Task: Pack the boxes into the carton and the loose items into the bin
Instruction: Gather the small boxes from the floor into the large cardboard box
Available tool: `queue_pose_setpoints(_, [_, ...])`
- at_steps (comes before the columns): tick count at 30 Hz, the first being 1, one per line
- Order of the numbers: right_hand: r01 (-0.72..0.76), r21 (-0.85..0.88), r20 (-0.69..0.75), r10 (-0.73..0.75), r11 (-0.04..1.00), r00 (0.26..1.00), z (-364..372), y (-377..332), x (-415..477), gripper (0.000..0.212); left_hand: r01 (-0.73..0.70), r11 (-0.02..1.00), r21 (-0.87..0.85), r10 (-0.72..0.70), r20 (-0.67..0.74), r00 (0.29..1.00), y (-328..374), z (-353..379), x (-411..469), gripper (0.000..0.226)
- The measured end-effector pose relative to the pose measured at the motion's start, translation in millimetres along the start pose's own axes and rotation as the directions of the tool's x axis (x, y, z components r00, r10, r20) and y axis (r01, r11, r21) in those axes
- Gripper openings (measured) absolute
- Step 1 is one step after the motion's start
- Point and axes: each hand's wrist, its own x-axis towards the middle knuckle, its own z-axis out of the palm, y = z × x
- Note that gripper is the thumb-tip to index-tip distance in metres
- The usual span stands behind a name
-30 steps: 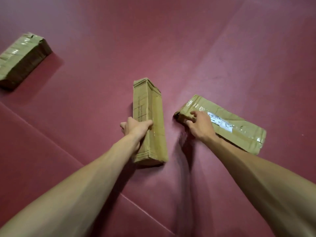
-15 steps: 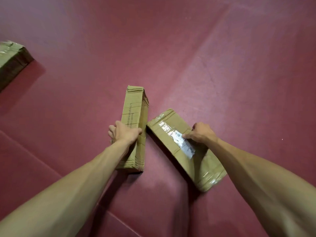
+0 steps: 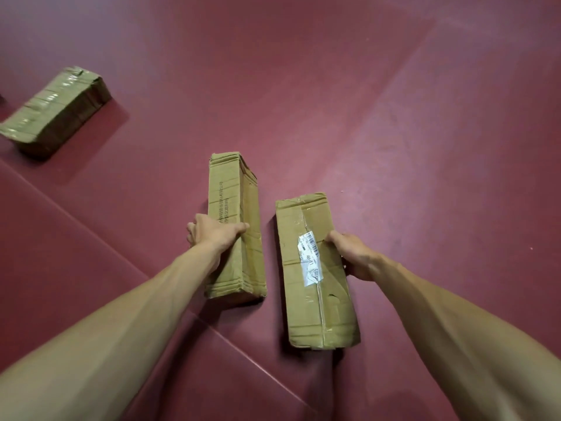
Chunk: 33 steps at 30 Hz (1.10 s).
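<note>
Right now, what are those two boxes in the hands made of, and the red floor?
Both the left box and the labelled box look like plain brown cardboard: matte, creased, dented at the edges. The labelled one has shiny clear tape and a paper sticker. The floor looks like smooth, slightly glossy vinyl or rubber sheeting, though that's uncertain.

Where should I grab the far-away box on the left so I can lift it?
Grab the taped box around its middle, across its two long sides, coming down from above. It lies flat on the red floor with nothing touching it. It's long, so holding one end would probably make it tip.
</note>
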Motion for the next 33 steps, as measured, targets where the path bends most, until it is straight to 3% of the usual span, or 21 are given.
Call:
queue_pose_setpoints(3, [0.02, 0.034, 0.034, -0.021, 0.999, 0.999, 14, -15, -7, 0.03, 0.009, 1.0, -0.028, -0.008, 0.004, 1.0, -8, -21, 5, 0.085])
queue_pose_setpoints(6, [0.048, 0.028, 0.008, -0.048, 0.998, 0.999, 36, -27, -12, 0.073, 0.027, 0.999, -0.041, -0.026, 0.017, 1.0, -14, -50, 8, 0.077])
queue_pose_setpoints(8, [0.08, 0.013, -0.021, -0.08, 0.997, 0.997, 56, -36, -23, 0.082, 0.036, 0.998, -0.058, -0.035, 0.018, 0.999, -19, -73, 6, 0.067])
queue_pose_setpoints(12, [0.158, -0.168, -0.133, -0.181, 0.973, 0.974, 101, -61, -62, 0.053, 0.083, 0.992, -0.098, -0.082, 0.007, 0.997, -24, -136, -12, 0.051])
queue_pose_setpoints(17, [0.204, -0.244, -0.165, -0.248, 0.948, 0.954, 149, -133, -172, 0.08, 0.157, 0.972, -0.173, -0.158, 0.009, 0.987, -9, -261, -65, 0.06])
queue_pose_setpoints(28, [0.323, -0.338, -0.19, -0.4, 0.884, 0.897, 253, -354, -503, 0.066, 0.219, 0.949, -0.227, -0.234, -0.039, 0.972, 73, -608, -215, 0.049])
queue_pose_setpoints(33, [0.402, -0.41, -0.105, -0.48, 0.819, 0.871, 312, -408, -598, 0.069, 0.203, 0.934, -0.294, -0.235, -0.077, 0.969, 58, -710, -271, 0.082])
